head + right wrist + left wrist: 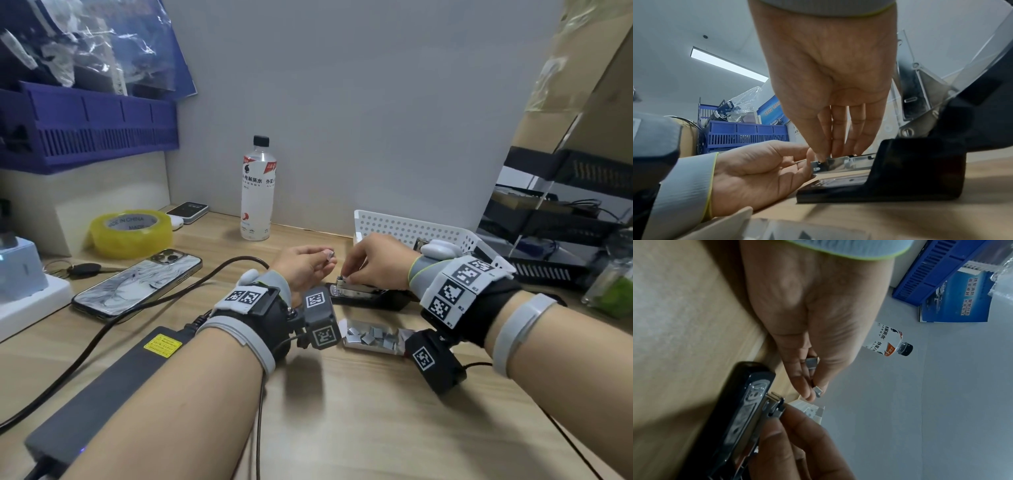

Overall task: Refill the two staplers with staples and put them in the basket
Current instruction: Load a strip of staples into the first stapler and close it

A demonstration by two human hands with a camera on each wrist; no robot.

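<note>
Left hand (301,263) pinches staple strip (330,254) at frame centre, just left of stapler (363,294) channel; right hand (376,262) fingertips pinch its front end.

Yellow roll of clear tape (131,233) reads "MADE IN CHINA" round its inner core. Clear plastic drink bottle w/ black cap (257,192) has a white label: Chinese characters "电解质水", "外星人", plus "ENERGY" and "ALIEN" partly cut off. Blue poster (953,298): Chinese text, too blurred to read.
</note>
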